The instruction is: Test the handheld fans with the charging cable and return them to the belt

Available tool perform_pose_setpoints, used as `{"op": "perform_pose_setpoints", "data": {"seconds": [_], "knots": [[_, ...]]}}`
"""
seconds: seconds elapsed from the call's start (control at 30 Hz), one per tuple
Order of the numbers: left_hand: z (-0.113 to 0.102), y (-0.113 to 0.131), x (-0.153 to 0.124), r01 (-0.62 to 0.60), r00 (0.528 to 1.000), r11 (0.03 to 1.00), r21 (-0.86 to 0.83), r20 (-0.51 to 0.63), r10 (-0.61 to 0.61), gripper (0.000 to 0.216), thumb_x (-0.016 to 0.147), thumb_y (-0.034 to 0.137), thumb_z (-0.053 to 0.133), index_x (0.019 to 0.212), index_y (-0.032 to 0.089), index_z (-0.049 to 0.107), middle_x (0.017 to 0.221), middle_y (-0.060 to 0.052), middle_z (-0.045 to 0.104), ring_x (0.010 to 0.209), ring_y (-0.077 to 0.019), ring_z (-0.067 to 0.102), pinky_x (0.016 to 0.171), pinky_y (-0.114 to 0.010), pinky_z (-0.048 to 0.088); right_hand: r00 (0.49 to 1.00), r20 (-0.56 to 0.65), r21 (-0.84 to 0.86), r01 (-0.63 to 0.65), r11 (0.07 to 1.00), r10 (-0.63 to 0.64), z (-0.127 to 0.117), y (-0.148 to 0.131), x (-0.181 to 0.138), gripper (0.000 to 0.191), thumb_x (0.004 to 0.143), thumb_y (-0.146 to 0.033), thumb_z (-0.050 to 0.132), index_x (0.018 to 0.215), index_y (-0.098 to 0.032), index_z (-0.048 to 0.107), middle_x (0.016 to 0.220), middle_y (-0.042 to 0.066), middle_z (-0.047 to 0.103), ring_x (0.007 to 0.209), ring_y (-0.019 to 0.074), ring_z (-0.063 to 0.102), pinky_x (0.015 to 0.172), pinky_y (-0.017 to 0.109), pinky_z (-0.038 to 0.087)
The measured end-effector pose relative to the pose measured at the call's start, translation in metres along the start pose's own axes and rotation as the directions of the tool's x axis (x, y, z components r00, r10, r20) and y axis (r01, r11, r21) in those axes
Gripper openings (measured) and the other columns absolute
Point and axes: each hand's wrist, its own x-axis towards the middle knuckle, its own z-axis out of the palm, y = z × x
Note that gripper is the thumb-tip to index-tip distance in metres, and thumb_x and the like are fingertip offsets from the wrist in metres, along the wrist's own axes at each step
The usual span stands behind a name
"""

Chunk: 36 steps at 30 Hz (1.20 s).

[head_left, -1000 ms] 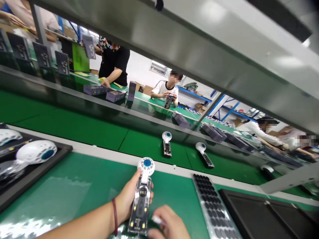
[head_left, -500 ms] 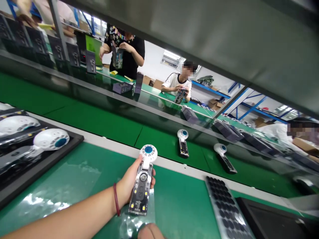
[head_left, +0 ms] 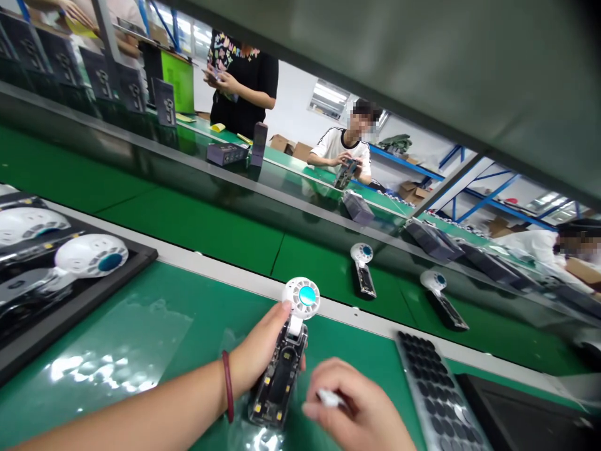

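My left hand grips a small handheld fan by its clear body, with the white round head and blue centre pointing away from me. A red band circles that wrist. My right hand is closed in a pinch on a small white piece, just right of the fan's lower end. Both hands hover over the green mat at the near edge.
A black tray with white fan heads lies at the left. A strip of dark pads and a black tray lie at the right. Two fans rest on the green belt beyond. Other people work at the far bench among dark boxes.
My right hand has come up into view with a small white piece beside the fan. The fan in my left hand has tilted slightly to the right.
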Motion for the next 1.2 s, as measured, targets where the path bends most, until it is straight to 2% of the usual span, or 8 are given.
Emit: {"op": "perform_pose_setpoints", "data": {"seconds": [0.13,0.27,0.53,0.7,0.93,1.03,1.13,1.2], "knots": [[0.002,0.001,-0.001,-0.129,0.989,0.991,0.029,-0.068,0.130,0.029,0.075,0.045,0.050,0.081,0.017,0.057,0.065,0.003,0.058,0.060,-0.0113,0.049,0.060,-0.022,0.037,0.978,-0.177,-0.038,-0.123,0.992,0.114,0.010,-0.001,0.023,0.005,0.069,-0.018,0.055,0.070,-0.022,0.053,0.067,-0.003,0.057,0.064,0.0135,0.054,0.058,0.020,0.042],[0.000,0.000,0.001,-0.145,0.986,0.987,0.064,-0.074,0.150,0.031,0.076,0.045,0.049,0.084,0.017,0.060,0.080,0.001,0.060,0.069,-0.0137,0.049,0.066,-0.024,0.036,0.967,-0.217,-0.094,-0.153,0.984,0.130,0.020,0.007,0.027,0.006,0.072,-0.023,0.052,0.075,-0.024,0.047,0.071,-0.003,0.058,0.064,0.0130,0.056,0.056,0.018,0.042],[-0.004,-0.002,0.002,-0.127,0.987,0.985,0.116,-0.080,0.137,0.030,0.076,0.045,0.048,0.083,0.017,0.059,0.071,0.001,0.057,0.067,-0.0140,0.048,0.066,-0.025,0.035,0.962,-0.264,-0.237,-0.139,0.962,0.074,0.021,0.003,0.025,0.009,0.072,-0.020,0.051,0.072,-0.024,0.043,0.063,-0.005,0.057,0.054,0.0126,0.054,0.049,0.018,0.039],[-0.003,0.000,0.002,-0.134,0.988,0.983,0.122,-0.065,0.143,0.029,0.077,0.044,0.047,0.080,0.017,0.058,0.067,0.002,0.055,0.063,-0.0129,0.046,0.065,-0.024,0.035,0.954,-0.298,-0.311,-0.137,0.941,0.041,0.025,0.003,0.023,0.013,0.072,-0.019,0.053,0.067,-0.024,0.042,0.051,-0.009,0.048,0.041,0.0089,0.042,0.039,0.016,0.032],[-0.002,0.001,0.001,-0.118,0.989,0.985,0.127,-0.077,0.128,0.028,0.077,0.044,0.047,0.075,0.017,0.055,0.061,0.004,0.051,0.058,-0.0111,0.043,0.063,-0.023,0.034,0.953,-0.297,-0.224,-0.134,0.965,0.063,0.032,0.014,0.018,0.011,0.078,-0.025,0.045,0.070,-0.024,0.038,0.068,-0.003,0.056,0.056,0.0128,0.052,0.052,0.020,0.039],[-0.001,0.002,0.000,-0.106,0.989,0.986,0.129,-0.094,0.119,0.028,0.076,0.044,0.047,0.075,0.017,0.055,0.061,0.004,0.050,0.057,-0.0108,0.042,0.061,-0.023,0.034,0.938,-0.345,-0.183,-0.108,0.977,0.039,0.038,0.016,0.016,0.015,0.078,-0.025,0.044,0.067,-0.024,0.033,0.069,-0.002,0.055,0.059,0.0132,0.050,0.054,0.021,0.039],[0.000,0.002,0.000,-0.094,0.988,0.987,0.128,-0.107,0.108,0.028,0.076,0.045,0.047,0.073,0.017,0.054,0.059,0.005,0.048,0.056,-0.0106,0.041,0.061,-0.023,0.034,0.926,-0.378,-0.224,-0.100,0.969,0.008,0.042,0.015,0.015,0.020,0.080,-0.023,0.041,0.064,-0.023,0.028,0.066,-0.003,0.050,0.057,0.0129,0.046,0.052,0.022,0.036],[0.000,0.002,0.000,-0.086,0.988,0.988,0.128,-0.116,0.101,0.028,0.075,0.045,0.048,0.072,0.017,0.052,0.059,0.005,0.049,0.057,-0.0109,0.041,0.062,-0.024,0.034,0.929,-0.365,-0.304,-0.058,0.951,-0.060,0.043,0.016,0.015,0.021,0.081,-0.022,0.039,0.064,-0.023,0.026,0.064,-0.004,0.045,0.054,0.0120,0.043,0.050,0.022,0.034]]}}
